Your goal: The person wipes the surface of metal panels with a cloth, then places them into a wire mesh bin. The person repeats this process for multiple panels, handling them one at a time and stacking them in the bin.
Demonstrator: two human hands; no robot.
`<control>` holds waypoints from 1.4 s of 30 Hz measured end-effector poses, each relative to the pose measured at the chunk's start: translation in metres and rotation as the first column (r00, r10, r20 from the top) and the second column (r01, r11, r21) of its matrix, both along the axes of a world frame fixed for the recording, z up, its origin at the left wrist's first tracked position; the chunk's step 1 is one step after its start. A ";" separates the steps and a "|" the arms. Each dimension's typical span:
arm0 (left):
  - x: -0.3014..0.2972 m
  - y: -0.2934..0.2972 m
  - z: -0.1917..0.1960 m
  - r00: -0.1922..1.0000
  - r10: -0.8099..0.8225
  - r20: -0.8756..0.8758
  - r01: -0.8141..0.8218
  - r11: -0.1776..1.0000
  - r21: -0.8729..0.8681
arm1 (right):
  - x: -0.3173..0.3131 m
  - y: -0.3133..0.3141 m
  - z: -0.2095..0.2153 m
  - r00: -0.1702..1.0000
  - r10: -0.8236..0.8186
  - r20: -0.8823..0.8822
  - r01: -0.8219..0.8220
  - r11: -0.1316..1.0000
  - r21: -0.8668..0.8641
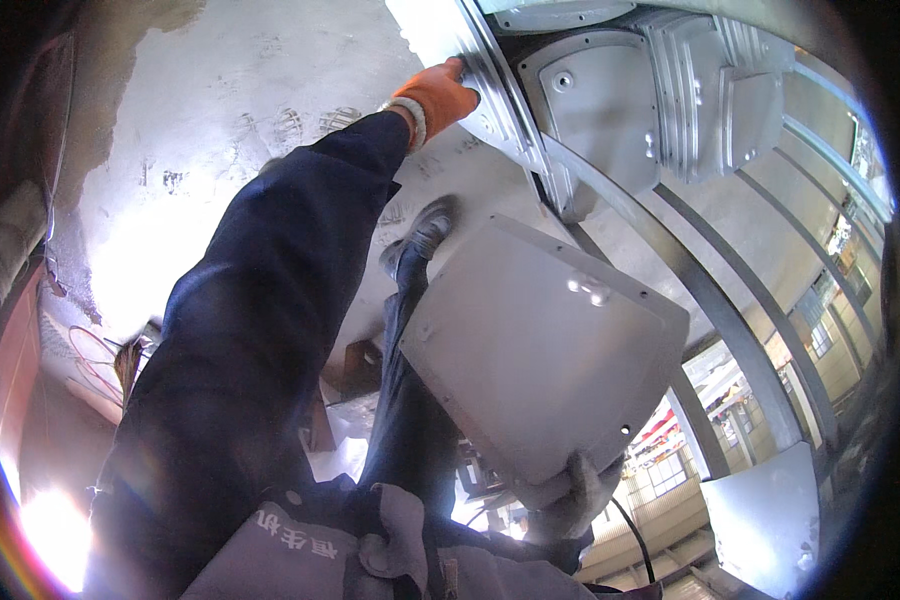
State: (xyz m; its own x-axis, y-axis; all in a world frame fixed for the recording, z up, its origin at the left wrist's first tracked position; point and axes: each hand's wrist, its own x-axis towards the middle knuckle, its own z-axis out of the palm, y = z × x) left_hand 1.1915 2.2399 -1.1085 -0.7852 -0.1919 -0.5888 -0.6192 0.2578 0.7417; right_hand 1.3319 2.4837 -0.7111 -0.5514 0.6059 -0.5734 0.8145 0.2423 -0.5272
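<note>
My left hand [440, 97], in an orange glove with a pale cuff, reaches far forward. Its fingers close round the edge of an upright light metal panel [494, 75] in a rack; the fingertips are partly hidden behind that edge. Close to my body, my right hand [575, 500] wears a dark grey glove and grips the lower edge of a flat grey metal plate [545, 350]. This plate has cut corners, a folded rim and small holes along its border, and it is held tilted in front of my legs.
More shaped metal panels [600, 105] stand in the rack at the far right. Curved metal bars [715, 290] of the rack run down the right side. A white sheet [770, 520] hangs at the lower right. Stained concrete floor [240, 80] lies at left, with a thin red hose [88, 365].
</note>
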 end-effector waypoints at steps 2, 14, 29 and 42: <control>0.001 -0.009 0.001 0.998 0.010 -0.063 -0.015 0.997 -0.080 | 0.003 -0.010 -0.010 0.996 0.089 0.001 -0.089 0.995 -0.037; -0.015 -0.120 -0.001 0.915 0.146 -0.376 -0.147 0.989 0.027 | -0.028 -0.099 -0.149 0.692 0.706 -0.152 -0.703 0.610 -0.367; 0.083 -0.201 0.022 0.931 -0.363 -0.032 0.306 0.827 -0.471 | -0.088 -0.140 -0.326 -0.081 0.984 -0.155 -0.965 -0.039 0.259; 0.111 -0.082 0.017 0.551 0.740 0.385 -0.830 0.441 0.341 | -0.080 -0.069 -0.368 -0.222 0.935 0.275 -0.910 -0.301 0.286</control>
State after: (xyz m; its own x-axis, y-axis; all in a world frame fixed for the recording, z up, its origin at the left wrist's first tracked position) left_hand 1.3021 2.1583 -1.0917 -0.3224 -0.3673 -0.8724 -0.4939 -0.7210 0.4861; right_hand 1.2524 2.4142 -1.0789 -0.6295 -0.5908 -0.5047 -0.5864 0.7874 -0.1903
